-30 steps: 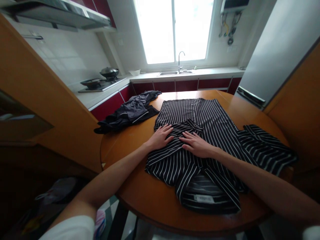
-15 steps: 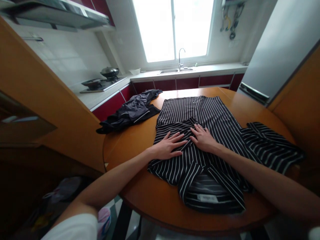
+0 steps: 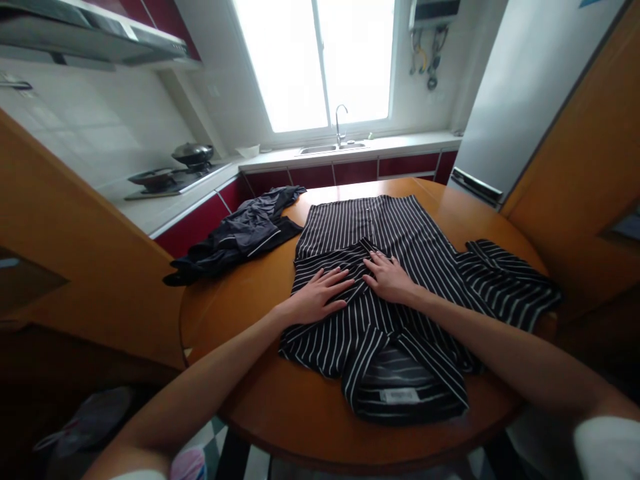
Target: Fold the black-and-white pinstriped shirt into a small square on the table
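Note:
A black shirt with white stripes [image 3: 420, 250] lies spread on the round wooden table [image 3: 240, 303], its collar and white label toward me. One sleeve is folded in across the body; the other sleeve stretches out to the right. My left hand [image 3: 317, 297] rests flat on the folded sleeve, fingers spread. Close beside it, my right hand [image 3: 390, 277] also presses flat on the shirt near the cuff, its fingers apart. Neither hand grips the cloth.
Dark crumpled clothing [image 3: 240, 230] lies at the table's left edge. Behind stand a counter with a sink [image 3: 320, 149], a stove with a lidded pan [image 3: 193, 155], and a fridge [image 3: 515, 100] to the right. A plastic bag [image 3: 90, 420] sits low on the left.
My view has turned slightly to the right, so the scene sits further left. Both hands stay flat at about the same spots on the shirt.

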A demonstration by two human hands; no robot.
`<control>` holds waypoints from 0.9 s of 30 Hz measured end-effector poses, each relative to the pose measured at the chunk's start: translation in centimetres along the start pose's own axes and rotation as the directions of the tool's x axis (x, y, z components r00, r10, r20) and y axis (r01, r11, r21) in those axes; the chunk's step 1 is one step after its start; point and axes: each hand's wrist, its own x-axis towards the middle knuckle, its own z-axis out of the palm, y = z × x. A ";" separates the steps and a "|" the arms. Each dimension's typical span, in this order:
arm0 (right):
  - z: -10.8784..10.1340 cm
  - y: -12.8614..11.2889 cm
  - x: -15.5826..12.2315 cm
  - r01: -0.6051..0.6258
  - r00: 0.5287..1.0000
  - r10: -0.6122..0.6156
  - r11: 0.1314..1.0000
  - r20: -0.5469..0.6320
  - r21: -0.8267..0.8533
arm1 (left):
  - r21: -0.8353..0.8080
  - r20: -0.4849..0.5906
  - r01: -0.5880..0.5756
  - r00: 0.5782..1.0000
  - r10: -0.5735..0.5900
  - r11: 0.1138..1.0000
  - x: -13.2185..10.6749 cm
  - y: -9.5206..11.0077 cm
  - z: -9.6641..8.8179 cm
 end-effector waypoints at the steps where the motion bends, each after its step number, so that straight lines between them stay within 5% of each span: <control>1: -0.1 0.0 0.0 -0.002 1.000 0.002 1.000 0.003 0.015 | 0.001 -0.004 -0.009 1.000 0.009 1.000 0.0 0.1 0.0; 5: -1.5 0.1 0.1 -0.033 0.999 0.033 0.996 0.005 0.085 | 0.011 0.002 -0.075 0.997 0.075 0.997 0.1 0.6 -0.3; 9: -5.9 1.2 -0.3 -0.011 0.997 0.022 0.988 -0.068 0.156 | 0.060 0.016 -0.107 0.994 0.106 0.992 0.2 0.2 -0.2; 13: -11.0 4.6 -1.5 -0.026 0.984 0.050 0.990 -0.174 0.139 | 0.094 0.000 -0.112 0.994 0.113 0.989 0.4 -0.4 0.1; 16: -13.0 8.8 -3.2 -0.178 0.969 0.184 0.983 -0.163 0.052 | 0.078 -0.022 -0.102 0.994 0.104 0.992 0.5 -0.6 0.2; 22: -12.1 17.2 -8.7 -0.439 0.894 0.445 0.846 -0.055 -0.301 | 0.026 -0.080 -0.117 0.990 0.119 0.993 0.7 -1.1 0.8; 27: -10.5 19.6 -11.8 -0.515 0.838 0.543 0.761 -0.047 -0.396 | 0.017 -0.099 -0.125 0.987 0.126 0.992 0.9 -1.1 1.0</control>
